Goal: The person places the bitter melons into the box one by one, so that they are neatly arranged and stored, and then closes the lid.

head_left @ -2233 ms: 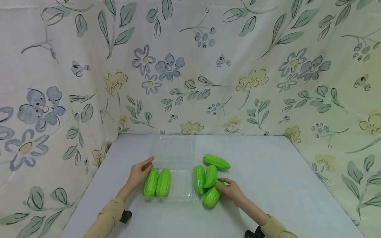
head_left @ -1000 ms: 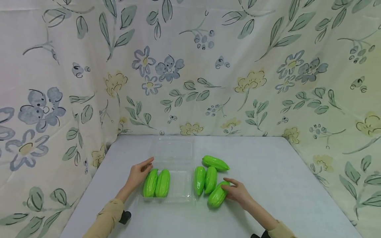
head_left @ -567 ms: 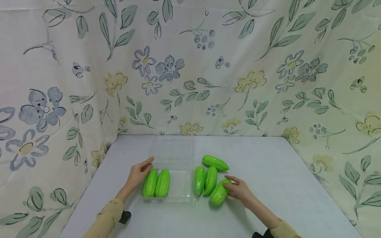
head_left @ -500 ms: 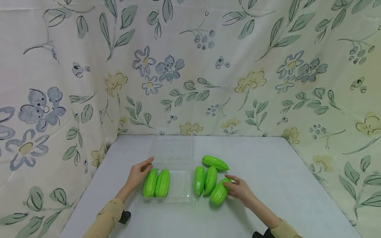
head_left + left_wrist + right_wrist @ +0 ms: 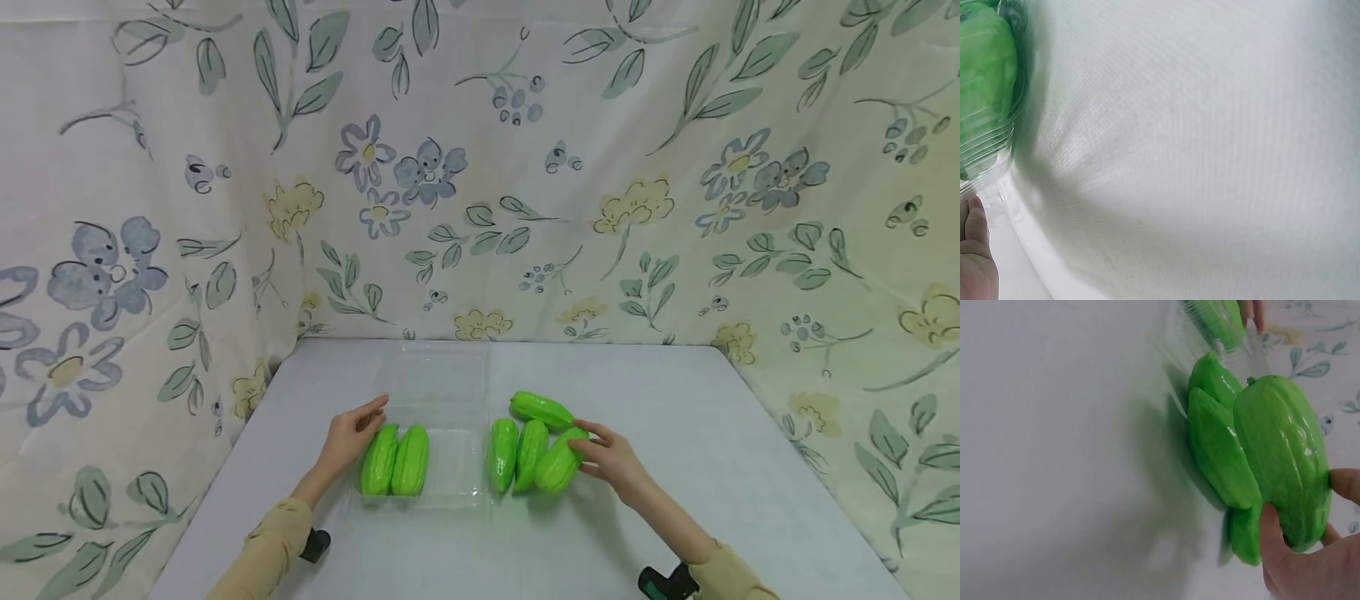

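Right hand (image 5: pixel 611 457) grips a glossy ribbed green gourd (image 5: pixel 558 458), thumb and fingers curled round its blunt end, lifted just off the white cloth table (image 5: pixel 675 417). Just left of that hand: two more gourds (image 5: pixel 517 452) side by side, a fourth (image 5: pixel 542 409) beyond it. Left hand (image 5: pixel 348 437) rests against the left wall of the clear thin plastic tray (image 5: pixel 457 492), fingers relaxed and straight. Two gourds in the tray (image 5: pixel 396 460) right beside it.

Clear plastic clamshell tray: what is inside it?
Two green ridged gourds lie side by side in the clear plastic clamshell tray, against its left wall. What is under them cannot be seen.
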{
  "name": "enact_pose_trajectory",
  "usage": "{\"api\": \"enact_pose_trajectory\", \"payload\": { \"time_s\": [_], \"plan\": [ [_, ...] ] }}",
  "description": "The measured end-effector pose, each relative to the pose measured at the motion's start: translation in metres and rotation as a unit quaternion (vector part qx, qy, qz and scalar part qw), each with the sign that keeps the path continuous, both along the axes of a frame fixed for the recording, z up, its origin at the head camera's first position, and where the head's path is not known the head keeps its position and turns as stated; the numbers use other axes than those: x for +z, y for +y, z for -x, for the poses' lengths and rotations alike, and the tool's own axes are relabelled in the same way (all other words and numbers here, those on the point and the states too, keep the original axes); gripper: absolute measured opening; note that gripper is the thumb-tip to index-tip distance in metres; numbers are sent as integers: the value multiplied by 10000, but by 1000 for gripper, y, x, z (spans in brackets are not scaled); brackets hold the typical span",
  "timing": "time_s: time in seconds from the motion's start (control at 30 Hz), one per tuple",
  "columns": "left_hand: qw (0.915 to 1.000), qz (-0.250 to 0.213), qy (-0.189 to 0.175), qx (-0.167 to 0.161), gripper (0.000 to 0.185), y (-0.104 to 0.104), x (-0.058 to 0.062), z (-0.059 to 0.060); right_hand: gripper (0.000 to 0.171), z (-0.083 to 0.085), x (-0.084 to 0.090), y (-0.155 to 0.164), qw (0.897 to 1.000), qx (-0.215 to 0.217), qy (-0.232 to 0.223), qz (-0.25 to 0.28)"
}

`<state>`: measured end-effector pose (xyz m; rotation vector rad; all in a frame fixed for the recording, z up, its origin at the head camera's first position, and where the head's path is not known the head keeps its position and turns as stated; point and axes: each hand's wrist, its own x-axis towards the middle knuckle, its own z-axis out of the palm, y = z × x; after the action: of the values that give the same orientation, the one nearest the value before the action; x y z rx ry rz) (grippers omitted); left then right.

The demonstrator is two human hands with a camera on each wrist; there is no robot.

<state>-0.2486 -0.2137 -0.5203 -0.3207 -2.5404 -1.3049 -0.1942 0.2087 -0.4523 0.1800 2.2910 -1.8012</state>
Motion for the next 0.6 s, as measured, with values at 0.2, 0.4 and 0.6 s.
{"api": "enact_pose_trajectory", "payload": {
  "time_s": [0.2,0.4,0.6],
  "plan": [
    [10000,-5,-79,23,37,1,0,-1,54,0,5,3,10000,-18,13,41],
    [10000,13,-24,55,37,0,0,-1,55,2,4,-5,9997,71,14,215],
    [10000,-20,-64,-39,37,-1,0,0,54,4,3,-15,9994,29,0,333]
  ]
}}
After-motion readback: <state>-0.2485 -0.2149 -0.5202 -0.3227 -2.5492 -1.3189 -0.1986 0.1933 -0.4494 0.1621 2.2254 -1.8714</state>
